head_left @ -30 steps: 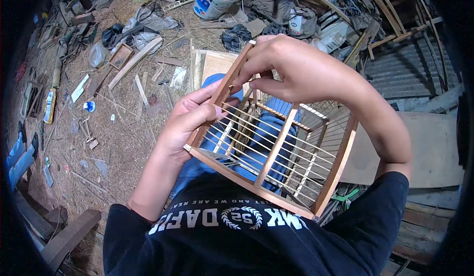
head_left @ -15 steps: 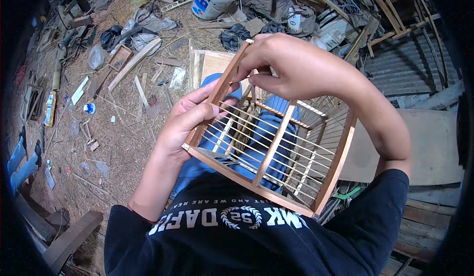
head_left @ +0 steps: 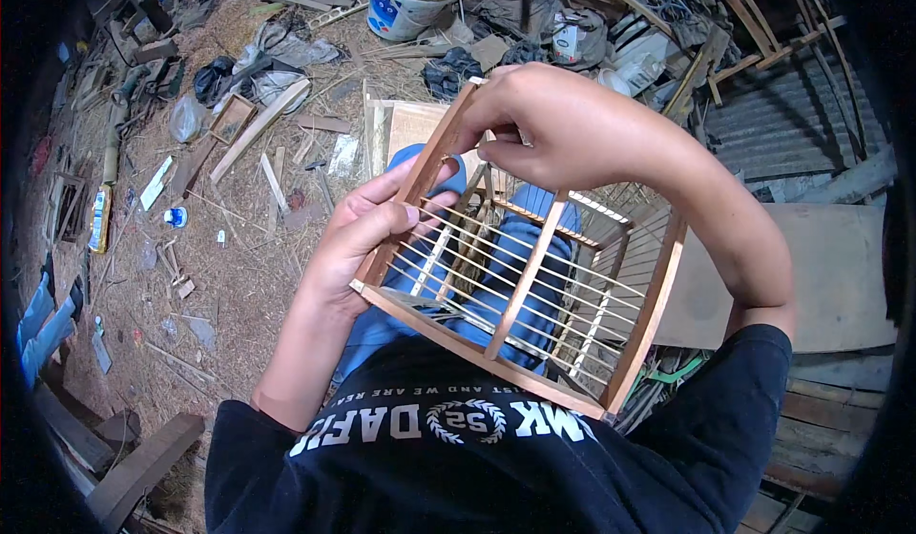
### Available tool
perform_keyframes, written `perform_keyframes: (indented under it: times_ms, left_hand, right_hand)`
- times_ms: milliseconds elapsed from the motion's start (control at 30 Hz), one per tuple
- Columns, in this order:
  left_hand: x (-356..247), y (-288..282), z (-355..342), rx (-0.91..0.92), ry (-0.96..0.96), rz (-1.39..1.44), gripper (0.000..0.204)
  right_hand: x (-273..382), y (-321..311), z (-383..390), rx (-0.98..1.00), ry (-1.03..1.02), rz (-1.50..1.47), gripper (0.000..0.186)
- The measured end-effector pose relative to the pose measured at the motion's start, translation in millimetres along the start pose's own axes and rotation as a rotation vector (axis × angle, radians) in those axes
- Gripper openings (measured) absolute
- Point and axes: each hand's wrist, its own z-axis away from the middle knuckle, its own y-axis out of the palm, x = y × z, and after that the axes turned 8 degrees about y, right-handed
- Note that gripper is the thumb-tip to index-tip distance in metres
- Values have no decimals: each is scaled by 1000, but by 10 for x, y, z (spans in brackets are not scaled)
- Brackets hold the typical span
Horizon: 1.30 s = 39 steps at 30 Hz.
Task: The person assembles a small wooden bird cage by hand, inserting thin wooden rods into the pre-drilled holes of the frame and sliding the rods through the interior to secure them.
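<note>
A small wooden birdcage (head_left: 527,278), built from flat rails and thin parallel bars, rests tilted across my lap. My left hand (head_left: 355,233) is wrapped round its left rail, thumb on the inner side by the ends of the bars. At the far part of that same rail, my right hand (head_left: 549,125) reaches over from the right with bent wrist. Its fingers and thumb are drawn together against the rail's inner face; whatever they pinch is hidden behind the hand. On the near half of the cage the bars run through a middle crosspiece.
Wood scraps (head_left: 262,131) and shavings litter the ground to the left. A white bucket (head_left: 417,0) stands at the far side. Beyond my knees is a pale wooden box (head_left: 412,125). A flat board (head_left: 792,281) lies to the right, near corrugated sheeting (head_left: 792,119).
Both hands and the cage stay nearly where they were. My view has shifted very slightly; the right fingers show only a tiny movement at the rail.
</note>
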Motion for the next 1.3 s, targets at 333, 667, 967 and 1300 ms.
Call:
perform_keyframes:
  times_ms: [333, 667, 967, 1300]
  left_hand:
    - [-9, 20, 4, 0, -7, -12, 80]
    - [1, 34, 8, -3, -4, -36, 81]
    - [38, 4, 16, 4, -10, 37, 70]
    - [46, 48, 19, -1, -7, 52, 62]
  right_hand:
    - [-15, -8, 16, -32, -25, 5, 25]
    - [-114, 76, 16, -102, -87, -1, 30]
    - [-31, 50, 75, -75, -22, -8, 25]
    - [47, -9, 102, -77, 81, -34, 15]
